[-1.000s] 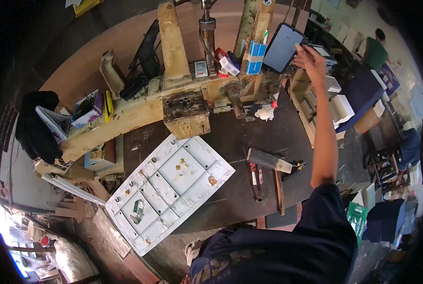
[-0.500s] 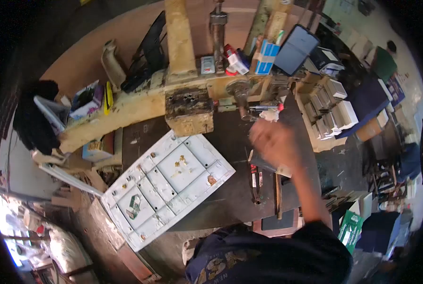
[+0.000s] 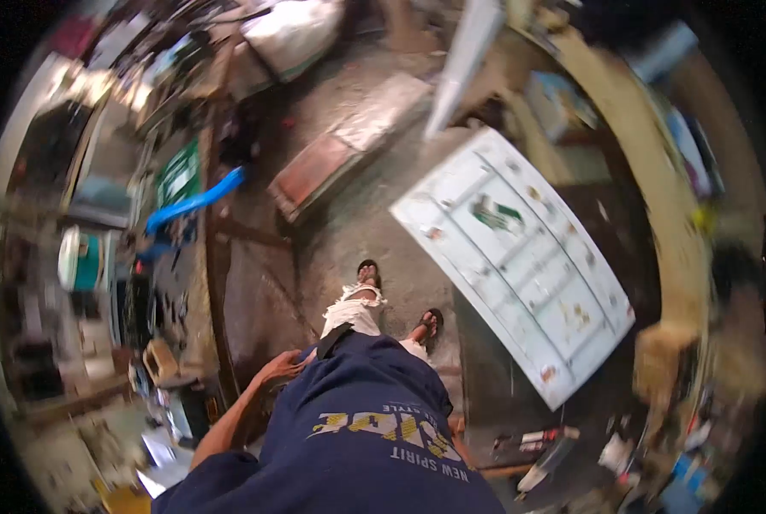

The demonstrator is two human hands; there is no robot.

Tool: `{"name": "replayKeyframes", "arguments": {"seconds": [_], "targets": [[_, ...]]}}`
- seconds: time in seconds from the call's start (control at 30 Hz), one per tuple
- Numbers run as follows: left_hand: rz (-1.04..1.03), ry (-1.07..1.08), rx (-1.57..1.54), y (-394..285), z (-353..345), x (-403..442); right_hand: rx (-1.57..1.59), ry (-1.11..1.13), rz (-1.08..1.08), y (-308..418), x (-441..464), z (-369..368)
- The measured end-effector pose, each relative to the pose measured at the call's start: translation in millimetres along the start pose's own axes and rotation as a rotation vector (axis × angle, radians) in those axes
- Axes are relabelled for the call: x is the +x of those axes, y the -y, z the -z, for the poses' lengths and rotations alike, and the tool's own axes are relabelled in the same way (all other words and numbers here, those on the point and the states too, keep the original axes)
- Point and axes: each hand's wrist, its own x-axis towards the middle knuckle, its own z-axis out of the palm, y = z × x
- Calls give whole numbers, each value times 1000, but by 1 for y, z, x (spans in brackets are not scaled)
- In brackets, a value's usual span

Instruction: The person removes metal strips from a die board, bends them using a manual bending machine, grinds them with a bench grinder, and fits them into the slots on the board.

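The fingers of the person's left hand (image 3: 282, 368) are loosely bent and directed inward at waist level, beside the hem of a navy cloth T-shirt (image 3: 370, 463) with yellow and white lettering; whether they grip anything cannot be told. The right hand is hidden, and the state of its fingers cannot be told. Just beyond the left fingertips, a short black strap (image 3: 336, 341) projects at the hem. Frayed white trousers (image 3: 353, 315) and two feet in dark sandals (image 3: 434, 319) appear ahead of the waist, above a grey floor (image 3: 331, 231).

To the person's front right, well apart from the left hand, a large white rectangular panel (image 3: 528, 324) with raised ribs lies slantwise across a dark, flat tabletop (image 3: 498, 377), one end extending past its edge. A small green-and-white packet (image 3: 497, 213) lies in a compartment near that end; yellowish fragments (image 3: 575, 317) occupy another compartment towards the opposite end. Near the panel's closest corner rest a red-and-black-handled hand tool (image 3: 533, 440) and a long greyish object (image 3: 547, 463), both blurred.

Beyond the panel runs a curved-looking, cream-coloured frame (image 3: 678, 223) with a beige block (image 3: 664, 355). On the person's left, a bright blue strip (image 3: 196, 202) lies near a green packet (image 3: 180, 174) with white print.
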Motion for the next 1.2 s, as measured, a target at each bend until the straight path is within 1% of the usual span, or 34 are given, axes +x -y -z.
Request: {"name": "replayKeyframes", "arguments": {"seconds": [0.07, 0.13, 0.17, 0.2, 0.3, 0.33, 0.37, 0.43, 0.47, 0.53, 0.6, 0.63, 0.67, 0.7, 0.73, 0.77, 0.8, 0.83, 0.87, 0.9, 0.93, 0.97, 1.0, 1.03, 1.07, 1.13, 1.2], "targets": [[26, 36, -214, -12, -6, -7, -147, 38, -19, 34, 15, -5], [448, 250, 25, -30, -3, -18, -304, 87, -23, 73, 30, -14], [367, 249, -187, 88, -16, 10, -383, 112, -19, 95, 39, -21], [292, 265, -405, 190, -27, 35, -463, 135, -10, 117, 48, -30], [211, 77, -808, 224, -68, 34, -717, 245, 6, 192, 76, -72], [202, 46, -790, 206, -64, 37, -801, 282, 9, 216, 84, -89], [228, 39, -703, 168, -49, 30, -884, 325, 7, 240, 91, -108], [291, 35, -559, 72, 5, 7, -1014, 394, 2, 279, 101, -149], [319, 14, -544, 29, 34, -11, -1063, 420, -8, 295, 104, -171], [358, -76, -653, -3, 81, -31, -1171, 474, -56, 323, 109, -216], [433, -448, -512, -22, 114, -32, -1310, 559, -205, 354, 117, -258], [299, -512, -592, 16, 129, -6, -1366, 612, -258, 368, 126, -273], [278, -516, -565, 11, 153, -2, -1324, 780, -242, 373, 155, -270], [54, -912, -564, -6, 174, 1, -1489, 887, -111, 382, 195, -261], [-190, -1295, -556, -29, 193, 1, -1588, 689, -197, 420, 164, -316], [-146, -1426, -512, -64, 222, -8, -1555, 920, 8, 436, 201, -318], [-162, -1418, -506, -81, 242, -6, -1402, 824, 329, 456, 210, -339], [-231, -1497, -578, -94, 258, -1, -1410, 734, 680, 481, 203, -377], [-294, -1575, -656, -108, 270, 4, -1370, 492, 925, 498, 185, -419], [-293, -1569, -660, -123, 284, 9, -1331, 586, 1057, 522, 185, -446], [-449, -1670, -500, -139, 299, 17, -1289, 687, 1189, 548, 187, -474], [-601, -1762, -334, -156, 311, 23, -1374, 687, 1287, 568, 176, -508], [-566, -1724, -394, -178, 319, 27, -1460, 689, 1387, 586, 159, -545], [-546, -1721, -394, -190, 331, 40, -1387, 727, 1525, 599, 140, -586], [-490, -1747, -289, -190, 344, 63, -1305, 771, 1653, 604, 116, -625], [-486, -1739, -140, -204, 369, 93, -1226, 856, 1888, 615, 63, -689], [-169, -1815, 243, -211, 385, 115, -952, 1328, 1674, 625, 28, -724]]}}
